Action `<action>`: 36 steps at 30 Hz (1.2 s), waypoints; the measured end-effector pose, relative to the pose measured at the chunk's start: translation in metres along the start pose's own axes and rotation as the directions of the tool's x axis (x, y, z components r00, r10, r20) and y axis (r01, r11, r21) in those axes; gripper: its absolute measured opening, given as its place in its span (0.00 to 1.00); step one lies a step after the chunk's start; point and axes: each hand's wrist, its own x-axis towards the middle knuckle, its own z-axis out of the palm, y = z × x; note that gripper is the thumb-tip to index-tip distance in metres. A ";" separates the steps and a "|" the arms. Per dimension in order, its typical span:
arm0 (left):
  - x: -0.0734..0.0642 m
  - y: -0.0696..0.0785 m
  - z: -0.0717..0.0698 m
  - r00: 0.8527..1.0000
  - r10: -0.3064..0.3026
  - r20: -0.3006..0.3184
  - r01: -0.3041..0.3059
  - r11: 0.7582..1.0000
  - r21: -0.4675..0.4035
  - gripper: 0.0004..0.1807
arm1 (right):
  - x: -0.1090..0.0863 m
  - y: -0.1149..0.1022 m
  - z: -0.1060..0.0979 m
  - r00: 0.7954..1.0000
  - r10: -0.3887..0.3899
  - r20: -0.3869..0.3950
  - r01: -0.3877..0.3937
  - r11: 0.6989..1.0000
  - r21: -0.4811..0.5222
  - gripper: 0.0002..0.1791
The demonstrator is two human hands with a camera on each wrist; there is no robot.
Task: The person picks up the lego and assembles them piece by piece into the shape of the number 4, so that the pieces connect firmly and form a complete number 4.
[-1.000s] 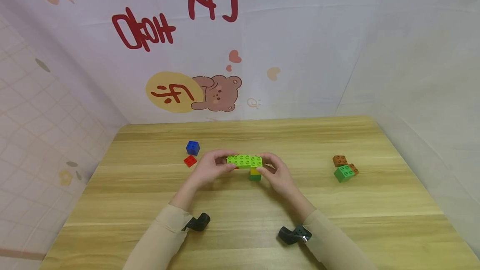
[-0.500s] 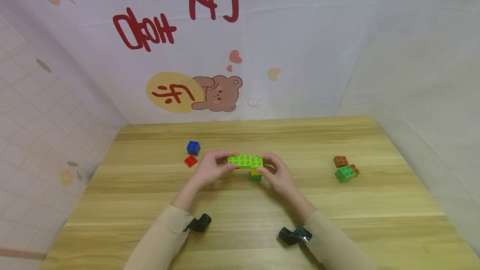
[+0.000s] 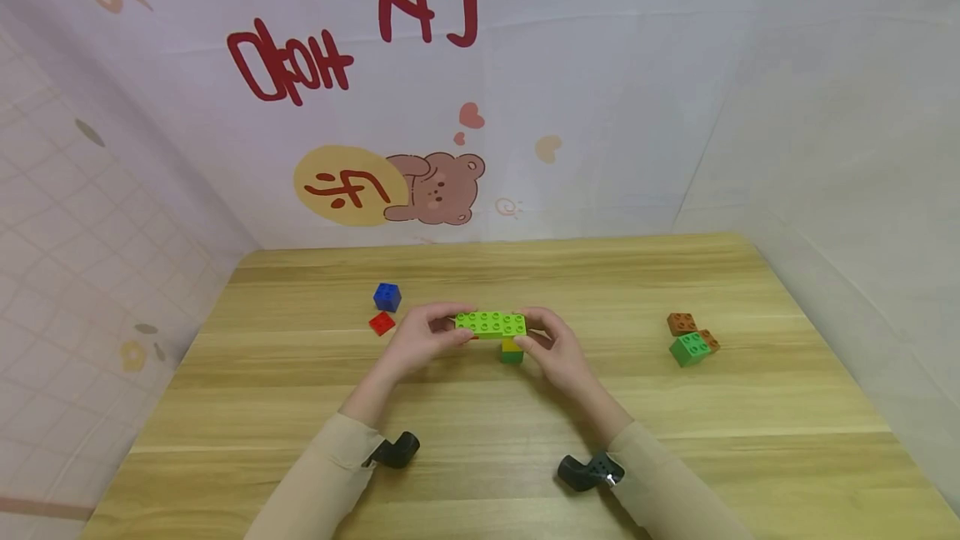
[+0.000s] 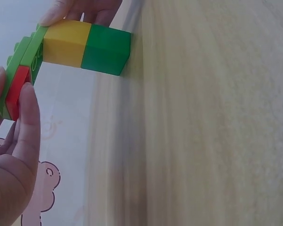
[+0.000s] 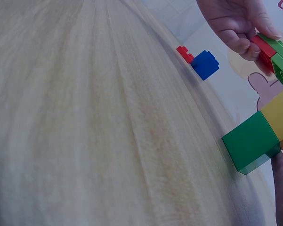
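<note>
In the head view, my left hand (image 3: pixel 416 344) pinches the left end of a studded lime-green row of toy bricks (image 3: pixel 483 323), thumb at the front and fingers behind. My right hand (image 3: pixel 558 350) grips the right end the same way. Under the left end sits a thin red brick (image 4: pixel 17 92), with my left fingertips against it in the left wrist view. Below the right end, a yellow brick (image 4: pixel 66 43) and a dark green brick (image 4: pixel 106 49) form a column, the green one lowest. In the right wrist view the green base is close to the tabletop.
A blue brick (image 3: pixel 387 297) and a flat red brick (image 3: pixel 382 323) lie on the wooden table (image 3: pixel 480 473) left of my hands. To the right, a green brick (image 3: pixel 689 349) sits against two brown bricks (image 3: pixel 681 323). A printed cloth (image 3: pixel 600 107) hangs behind the table.
</note>
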 end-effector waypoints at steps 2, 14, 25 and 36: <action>0.000 -0.001 -0.002 1.000 0.012 0.017 -0.012 1.000 -0.006 0.21 | 0.000 0.000 0.000 1.000 0.006 -0.001 -0.006 1.000 -0.002 0.20; -0.010 -0.012 -0.023 0.999 0.045 0.028 -0.045 0.999 -0.011 0.24 | 0.000 0.001 0.000 1.000 0.005 -0.006 -0.005 1.000 -0.006 0.20; -0.019 -0.021 -0.044 0.992 -0.002 -0.127 0.008 0.999 0.047 0.22 | 0.000 0.001 0.000 1.000 -0.001 -0.004 0.001 1.000 -0.001 0.19; -0.024 -0.049 -0.068 0.956 -0.062 -0.286 0.080 0.995 0.053 0.23 | 0.000 0.001 0.001 1.000 0.021 -0.002 -0.021 1.000 0.018 0.20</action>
